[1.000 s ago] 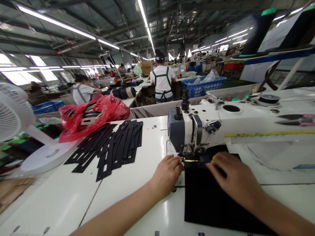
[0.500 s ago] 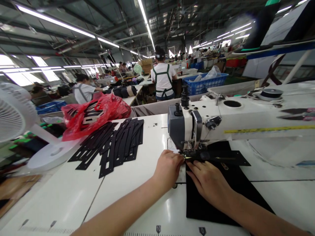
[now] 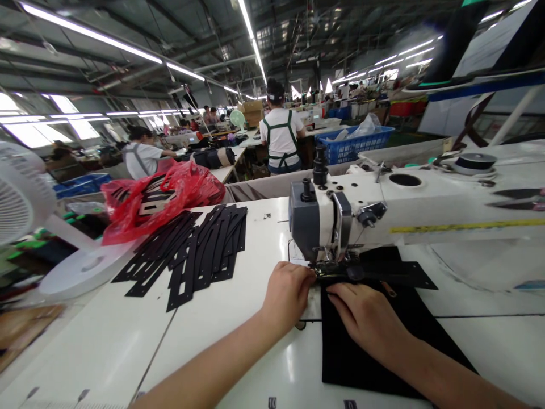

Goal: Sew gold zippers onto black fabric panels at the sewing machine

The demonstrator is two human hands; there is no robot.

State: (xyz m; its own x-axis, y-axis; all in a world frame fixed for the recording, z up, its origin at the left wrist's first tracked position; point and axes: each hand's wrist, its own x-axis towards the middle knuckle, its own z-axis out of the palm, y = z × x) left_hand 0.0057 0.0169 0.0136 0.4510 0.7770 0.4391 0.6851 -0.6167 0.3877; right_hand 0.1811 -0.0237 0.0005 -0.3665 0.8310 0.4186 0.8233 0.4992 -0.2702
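Under the head of a white and grey sewing machine (image 3: 303, 218) lies a black fabric piece (image 3: 374, 346) with a zipper (image 3: 330, 276) along its upper part. My left hand (image 3: 287, 292) pinches the zipper's left end beside the presser foot; its fingertips are partly hidden. My right hand (image 3: 366, 318) rests on the black fabric just below the zipper, fingers bent and close together; whether they grip the cloth is unclear. A dark strip (image 3: 413, 274) with small holes extends right of the foot. A zipper pull (image 3: 388, 288) shows above my right hand.
Several black slotted strips (image 3: 200, 250) are spread on the white table (image 3: 221, 335), left of the machine. Behind them sits a red plastic bag (image 3: 164, 199). A white fan (image 3: 80, 250) stands at the left. A person (image 3: 281, 133) in a white shirt is further back, near a blue basket (image 3: 355, 142).
My right hand's fingers have drawn together and shifted slightly, a little lower off the zipper. My left hand stays near the presser foot. The view has shifted slightly.
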